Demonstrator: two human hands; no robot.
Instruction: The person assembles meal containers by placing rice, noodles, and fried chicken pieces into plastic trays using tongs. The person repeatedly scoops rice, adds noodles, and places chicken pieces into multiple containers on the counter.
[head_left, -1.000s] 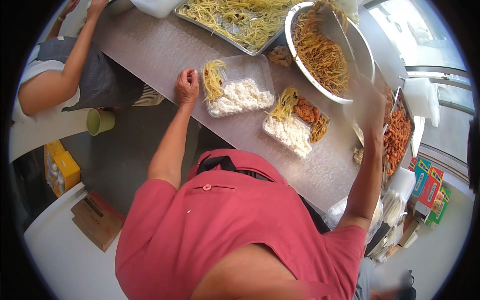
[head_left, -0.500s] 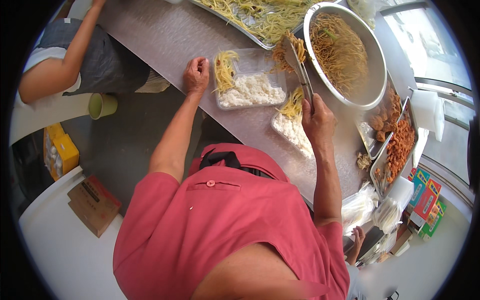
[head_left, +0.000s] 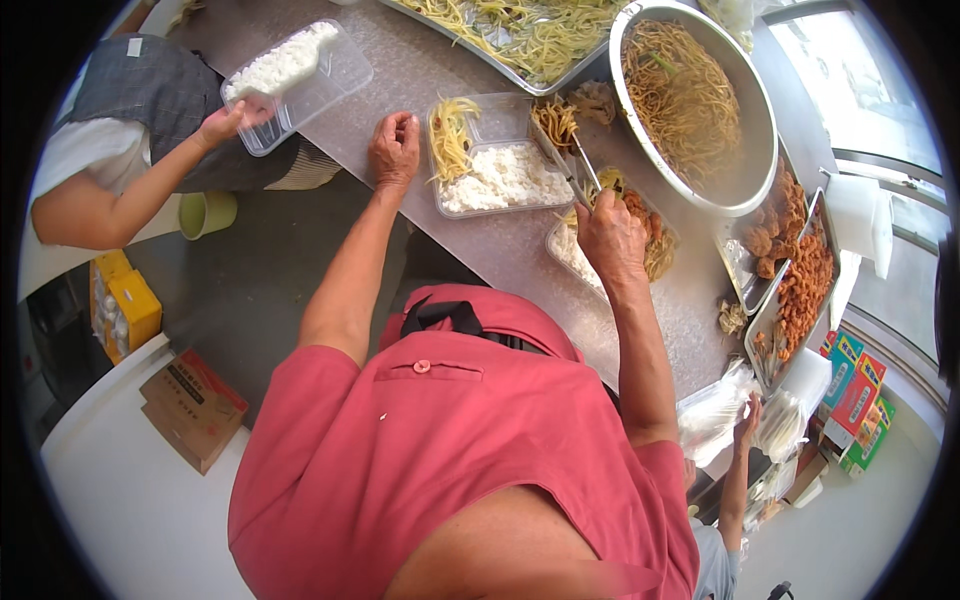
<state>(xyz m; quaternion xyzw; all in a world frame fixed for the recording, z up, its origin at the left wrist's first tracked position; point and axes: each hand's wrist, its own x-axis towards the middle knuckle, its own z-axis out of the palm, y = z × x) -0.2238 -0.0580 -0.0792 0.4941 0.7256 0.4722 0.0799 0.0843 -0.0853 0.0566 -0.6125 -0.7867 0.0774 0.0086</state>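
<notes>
My right hand [head_left: 612, 238] is closed around metal tongs [head_left: 592, 168], whose tips are at a clump of brown noodles [head_left: 555, 120] at the right end of a clear lunch box's [head_left: 497, 122] upper compartment. White rice [head_left: 512, 178] fills that box's lower part, and pale yellow shreds [head_left: 452, 135] lie in its left one. Beside the box, on the table edge, rests my left hand [head_left: 394, 150], fingers curled in with nothing visible in them. Partly under my right hand sits a second box with rice [head_left: 574, 252], yellow shreds, reddish pieces and noodles [head_left: 659, 250].
A big round bowl of noodles [head_left: 685, 110] stands at the far right, beside a tray of yellow shreds [head_left: 560, 45]. Trays of reddish fried pieces [head_left: 803, 290] lie right. At left a co-worker's hand [head_left: 225, 122] holds a rice box [head_left: 318, 98]. Another person's arm [head_left: 738, 470] reaches toward plastic bags [head_left: 722, 410].
My right hand has moved left and lowered the tongs' noodles into the nearer-left box. The co-worker has brought a rice box into view. Another person's arm has reached up at lower right.
</notes>
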